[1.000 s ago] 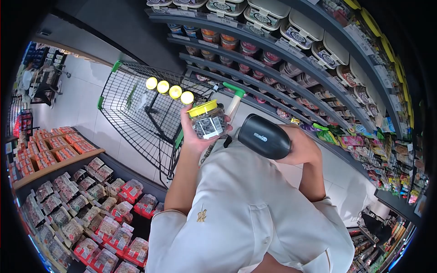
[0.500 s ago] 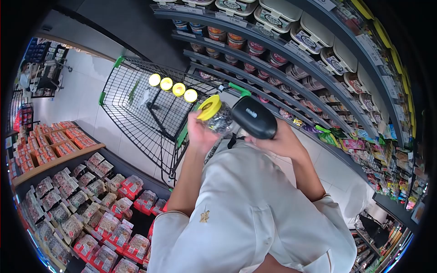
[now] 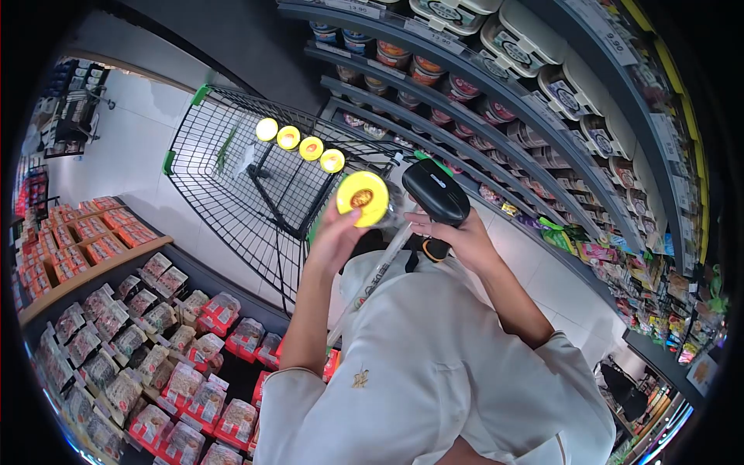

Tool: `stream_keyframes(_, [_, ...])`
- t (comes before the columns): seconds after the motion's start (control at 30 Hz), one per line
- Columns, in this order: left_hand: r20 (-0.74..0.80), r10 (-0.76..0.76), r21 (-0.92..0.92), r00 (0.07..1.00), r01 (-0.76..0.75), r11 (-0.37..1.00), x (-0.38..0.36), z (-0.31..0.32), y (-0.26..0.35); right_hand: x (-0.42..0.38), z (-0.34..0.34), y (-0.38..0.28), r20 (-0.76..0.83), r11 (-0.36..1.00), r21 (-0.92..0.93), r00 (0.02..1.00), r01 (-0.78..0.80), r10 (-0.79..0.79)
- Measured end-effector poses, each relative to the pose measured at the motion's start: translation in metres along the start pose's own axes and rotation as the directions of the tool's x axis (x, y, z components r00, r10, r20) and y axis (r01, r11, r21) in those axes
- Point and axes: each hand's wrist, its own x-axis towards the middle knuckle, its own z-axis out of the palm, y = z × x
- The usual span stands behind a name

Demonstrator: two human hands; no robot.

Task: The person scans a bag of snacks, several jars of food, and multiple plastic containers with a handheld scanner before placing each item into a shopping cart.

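Note:
Between the fingers of my left hand (image 3: 329,246) is a clear plastic jar whose round yellow lid (image 3: 363,194) faces up at me. The lid mostly covers the jar's contents. My right hand (image 3: 465,240) grips a black barcode scanner (image 3: 435,192), just right of the jar and apart from the lid. Below the scanner shows a small orange ring-shaped part (image 3: 435,249). A pale printed strip (image 3: 376,280) runs down in front of my shirt. Beyond the left hand, several yellow-lidded jars (image 3: 311,148) stand in a row at the shopping cart's near side.
The wire shopping cart (image 3: 167,161) with green corners stands ahead to the left. Shelves (image 3: 496,97) of tubs and cups rise on the right. At left, a low display holds red-and-clear packs (image 3: 186,384) and orange boxes (image 3: 105,248).
The left hand has turned the jar, so its lid now faces up toward me instead of sideways. The scanner has tilted slightly. The view has shifted a little.

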Motion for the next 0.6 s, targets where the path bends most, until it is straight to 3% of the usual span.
stream_keyframes(0.07, [-0.089, 0.143, 0.006, 0.986, -0.143, 0.99, 0.023, -0.028, 0.004, 0.009, 0.014, 0.005, -0.039, 0.993, 0.093, 0.996, -0.071, 0.075])
stream_keyframes(0.13, [-0.169, 0.186, -0.019, 0.968, -0.192, 0.981, 0.06, -0.08, 0.006, 0.015, 0.022, 0.011, -0.06, 0.974, 0.155, 0.982, -0.168, 0.179])
stream_keyframes(0.2, [-0.355, 0.225, 0.033, 0.907, -0.229, 0.973, 0.108, -0.151, -0.009, 0.019, 0.022, 0.033, -0.018, 0.965, 0.103, 0.969, -0.242, 0.245])
stream_keyframes(0.33, [-0.531, 0.14, 0.072, 0.836, -0.121, 0.99, 0.192, -0.256, -0.045, 0.02, 0.02, 0.07, 0.045, 0.965, 0.019, 0.965, -0.261, 0.26])
stream_keyframes(0.4, [-0.577, 0.126, 0.161, 0.807, -0.038, 0.986, 0.211, -0.256, -0.056, 0.018, 0.02, 0.069, 0.036, 0.968, 0.003, 0.967, -0.252, 0.252])
stream_keyframes(0.6, [-0.541, 0.063, 0.09, 0.839, -0.016, 0.996, 0.238, -0.265, -0.083, 0.017, 0.022, 0.069, 0.0, 0.962, 0.038, 0.962, -0.272, 0.272])
